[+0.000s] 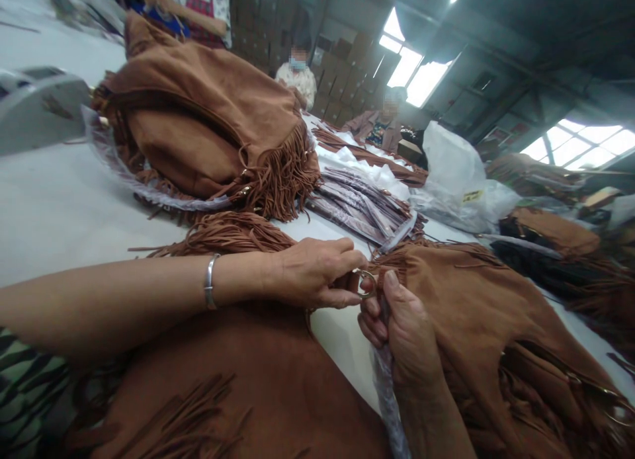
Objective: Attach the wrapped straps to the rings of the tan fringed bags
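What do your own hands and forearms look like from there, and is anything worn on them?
Both the left hand and the right hand are bare, with no gloves. A slim silver-coloured bangle circles the left wrist. Near the left elbow is a pale green sleeve with black stripes. No sleeve shows on the right.

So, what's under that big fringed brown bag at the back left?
The white table shows beside the bag, and a plastic-wrapped strip curves along its lower edge. Whatever lies directly underneath is covered, so I can't tell.
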### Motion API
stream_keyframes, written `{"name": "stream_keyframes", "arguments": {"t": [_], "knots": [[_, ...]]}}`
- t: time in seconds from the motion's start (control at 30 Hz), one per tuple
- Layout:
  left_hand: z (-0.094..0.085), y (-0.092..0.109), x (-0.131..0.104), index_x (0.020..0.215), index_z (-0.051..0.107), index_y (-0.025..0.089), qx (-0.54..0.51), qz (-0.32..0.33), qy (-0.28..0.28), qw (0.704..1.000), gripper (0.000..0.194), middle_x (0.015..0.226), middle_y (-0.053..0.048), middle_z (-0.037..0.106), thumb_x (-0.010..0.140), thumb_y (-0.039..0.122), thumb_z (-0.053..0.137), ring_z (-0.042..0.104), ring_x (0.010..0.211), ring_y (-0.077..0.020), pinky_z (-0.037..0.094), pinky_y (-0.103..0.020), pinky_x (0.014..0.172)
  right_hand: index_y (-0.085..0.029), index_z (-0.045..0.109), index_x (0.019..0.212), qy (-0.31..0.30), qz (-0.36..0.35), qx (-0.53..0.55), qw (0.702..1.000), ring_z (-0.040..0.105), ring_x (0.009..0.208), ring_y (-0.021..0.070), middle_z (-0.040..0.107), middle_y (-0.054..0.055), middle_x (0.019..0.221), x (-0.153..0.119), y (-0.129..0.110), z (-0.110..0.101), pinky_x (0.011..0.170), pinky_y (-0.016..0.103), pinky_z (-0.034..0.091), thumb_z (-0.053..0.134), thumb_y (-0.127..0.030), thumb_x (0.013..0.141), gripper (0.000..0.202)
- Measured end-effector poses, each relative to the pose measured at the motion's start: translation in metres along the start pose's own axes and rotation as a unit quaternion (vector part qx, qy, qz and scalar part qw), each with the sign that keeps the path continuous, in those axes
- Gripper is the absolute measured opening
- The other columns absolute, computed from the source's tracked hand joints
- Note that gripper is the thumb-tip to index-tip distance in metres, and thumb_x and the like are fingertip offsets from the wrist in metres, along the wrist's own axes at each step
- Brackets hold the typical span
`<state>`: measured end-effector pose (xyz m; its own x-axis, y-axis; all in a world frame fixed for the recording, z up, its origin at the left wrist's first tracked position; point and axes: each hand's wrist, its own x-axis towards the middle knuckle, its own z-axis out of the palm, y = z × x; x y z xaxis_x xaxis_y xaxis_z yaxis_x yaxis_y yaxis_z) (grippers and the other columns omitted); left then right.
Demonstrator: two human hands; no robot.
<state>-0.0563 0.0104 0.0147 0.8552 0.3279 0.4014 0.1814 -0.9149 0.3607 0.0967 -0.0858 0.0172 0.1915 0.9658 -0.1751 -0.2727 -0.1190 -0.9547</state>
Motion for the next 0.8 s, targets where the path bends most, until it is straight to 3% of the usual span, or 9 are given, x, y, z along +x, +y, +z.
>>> {"name": "stream_keyframes", "arguments": {"t": [0.17,0.37,0.47,0.63,0.8], "knots": [[0.001,0.005,-0.001,0.111,0.051,0.018,0.100,0.032,0.000,0.994,0.036,0.091,-0.006,0.052,0.088,0.045,0.045,0.054,0.075,-0.0169,0.046,-0.027,0.064,-0.016,0.059,0.080,-0.024,0.016,0.045,0.999,0.028,0.028,0.0020,0.048,-0.005,0.046,-0.002,0.000,-0.007,0.027,0.013,0.023,0.048,-0.051,0.084,0.037],[-0.001,0.001,0.002,0.098,0.053,0.013,0.119,0.025,-0.042,0.992,0.038,0.091,-0.008,0.054,0.090,0.048,0.039,0.055,0.073,-0.0170,0.046,-0.027,0.061,-0.017,0.054,0.080,-0.008,0.061,0.029,0.998,0.039,0.034,0.0031,0.044,-0.008,0.051,-0.003,-0.001,-0.024,0.032,0.013,0.035,0.064,-0.039,0.078,0.024],[-0.001,0.001,0.002,0.102,0.050,0.015,0.132,0.018,-0.041,0.990,0.036,0.089,-0.007,0.055,0.089,0.047,0.042,0.055,0.069,-0.0169,0.046,-0.027,0.058,-0.019,0.050,0.079,-0.021,0.076,0.000,0.997,0.045,0.035,0.0058,0.050,-0.007,0.055,-0.002,-0.002,-0.027,0.031,0.016,0.040,0.066,-0.042,0.076,0.028],[0.004,0.004,0.002,0.096,0.053,0.016,0.163,0.026,-0.060,0.984,0.027,0.086,-0.008,0.058,0.088,0.041,0.045,0.058,0.072,-0.0193,0.047,-0.031,0.063,-0.021,0.046,0.081,-0.044,0.103,-0.045,0.993,0.034,0.025,0.0014,0.051,-0.008,0.050,0.002,-0.002,-0.028,0.026,0.009,0.025,0.061,-0.042,0.080,0.025],[0.004,0.001,0.003,0.100,0.053,0.016,0.150,0.016,-0.060,0.987,0.029,0.087,-0.007,0.058,0.088,0.041,0.044,0.057,0.071,-0.0173,0.046,-0.027,0.062,-0.019,0.052,0.085,-0.036,0.089,-0.087,0.992,0.031,0.026,0.0003,0.050,-0.008,0.049,0.006,0.000,-0.033,0.027,0.009,0.021,0.064,-0.041,0.079,0.025]]}}
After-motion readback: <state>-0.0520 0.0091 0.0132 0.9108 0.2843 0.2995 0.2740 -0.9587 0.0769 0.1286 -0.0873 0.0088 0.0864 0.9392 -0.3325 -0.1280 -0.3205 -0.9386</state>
